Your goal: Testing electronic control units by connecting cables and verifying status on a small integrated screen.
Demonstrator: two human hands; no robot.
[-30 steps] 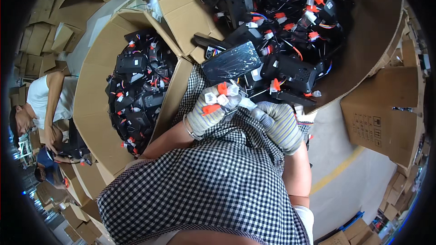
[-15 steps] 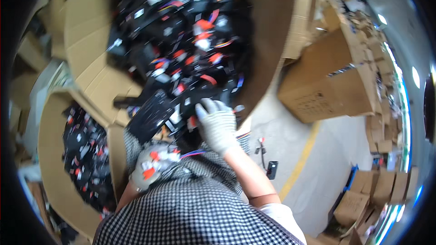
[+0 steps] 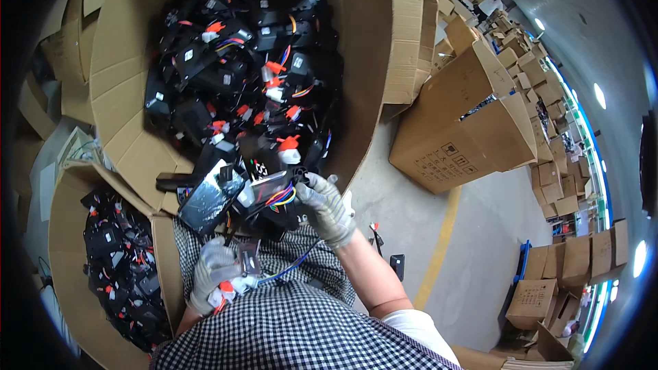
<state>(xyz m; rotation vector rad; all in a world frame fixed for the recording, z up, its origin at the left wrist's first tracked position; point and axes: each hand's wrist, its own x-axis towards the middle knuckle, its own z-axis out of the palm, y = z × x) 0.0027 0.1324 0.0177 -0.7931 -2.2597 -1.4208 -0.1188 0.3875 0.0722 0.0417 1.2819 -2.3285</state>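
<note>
My left hand (image 3: 214,270), in a pale work glove, is closed by my lap around a bunch of white plugs with red caps (image 3: 223,292). A small dark flat piece (image 3: 249,258) shows by its fingertips, and blue wires (image 3: 291,267) trail right from the bunch. My gloved right hand (image 3: 325,209) has its fingers closed at the end of a black module with coloured wires (image 3: 277,195), at the near edge of the big carton. To its left lies a black box with a shiny film (image 3: 211,195), tilted on the carton's edge. Neither hand touches that box.
The big carton (image 3: 363,62) holds a heap of black modules (image 3: 205,62). A smaller carton (image 3: 65,233) at the left holds more. On the floor at the right lie a black part (image 3: 397,266) and a yellow line (image 3: 439,247). A tall carton (image 3: 466,123) stands beyond.
The view has shifted, and the modules show more sharply. My right hand now grips a wired black module; before, it reached onto the heap's near edge. My left hand keeps the plugs.
</note>
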